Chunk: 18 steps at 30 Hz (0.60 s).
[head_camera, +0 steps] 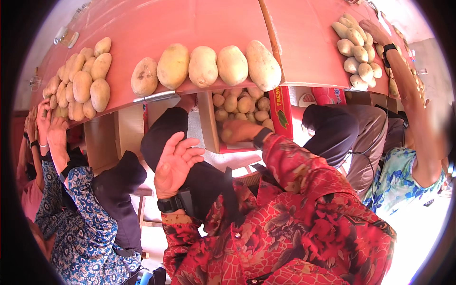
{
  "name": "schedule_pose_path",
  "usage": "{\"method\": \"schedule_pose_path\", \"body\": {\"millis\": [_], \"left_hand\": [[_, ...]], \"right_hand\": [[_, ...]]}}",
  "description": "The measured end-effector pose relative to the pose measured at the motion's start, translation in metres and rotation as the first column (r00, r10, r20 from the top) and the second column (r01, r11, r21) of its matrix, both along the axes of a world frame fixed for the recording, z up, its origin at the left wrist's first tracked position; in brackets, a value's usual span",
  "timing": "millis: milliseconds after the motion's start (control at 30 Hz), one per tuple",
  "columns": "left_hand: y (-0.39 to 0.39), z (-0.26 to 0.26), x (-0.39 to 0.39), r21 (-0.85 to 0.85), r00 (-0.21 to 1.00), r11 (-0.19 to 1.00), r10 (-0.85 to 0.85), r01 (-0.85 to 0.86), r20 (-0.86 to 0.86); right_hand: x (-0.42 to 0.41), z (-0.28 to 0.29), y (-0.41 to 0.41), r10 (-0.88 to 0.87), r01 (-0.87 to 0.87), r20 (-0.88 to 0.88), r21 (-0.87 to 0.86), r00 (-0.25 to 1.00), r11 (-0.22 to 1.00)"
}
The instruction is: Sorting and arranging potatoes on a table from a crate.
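Observation:
My left hand [177, 164] is raised over my lap, palm up, fingers apart, with nothing in it. My right hand [244, 131] is blurred inside an open cardboard box [209, 123] of potatoes; a potato seems to lie at its fingers, but its grip is unclear. Several potatoes fill the box [244, 104] beyond the hand. On the red table [213, 21] above, a row of large potatoes stands side by side along the near edge, from a blemished one [144, 76] at the left to a long one [263, 66] at the right. A metal tool or clip [156, 97] lies at the edge.
Potato piles lie left [82, 86] and right [359, 53]. A co-worker's hands [57, 128] touch the left pile; another's hand [377, 32] reaches over the right one. A glass jar [66, 37] stands far left. Another cardboard box [101, 140] is under the table.

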State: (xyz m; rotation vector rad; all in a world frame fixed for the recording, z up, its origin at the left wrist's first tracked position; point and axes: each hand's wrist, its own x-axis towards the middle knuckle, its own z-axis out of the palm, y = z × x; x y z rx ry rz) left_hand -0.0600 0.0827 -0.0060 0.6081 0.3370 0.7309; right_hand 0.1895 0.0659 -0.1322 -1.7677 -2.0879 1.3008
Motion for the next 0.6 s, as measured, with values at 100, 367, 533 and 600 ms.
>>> {"method": "schedule_pose_path", "body": {"millis": [100, 367, 533, 600], "left_hand": [[-0.001, 0.001, -0.001, 0.019, 1.000, 1.000, 0.001, -0.002, 0.007], [-0.004, 0.007, 0.006, 0.049, 0.995, 0.998, 0.054, -0.050, -0.089], [-0.008, 0.006, 0.007, 0.065, 0.994, 0.996, 0.063, -0.058, -0.085], [-0.008, 0.006, 0.006, 0.073, 0.994, 0.996, 0.066, -0.060, -0.092]], "right_hand": [[0.037, 0.044, -0.011, -0.329, 0.122, -0.367, -0.488, 0.870, 0.864], [0.095, 0.159, -0.064, -0.577, 0.320, -0.782, -0.498, 0.234, 0.806], [0.115, 0.180, -0.049, -0.459, 0.752, -0.856, -0.137, 0.238, 0.645], [0.117, 0.175, -0.030, -0.423, 0.825, -0.846, 0.035, 0.326, 0.565]]}}
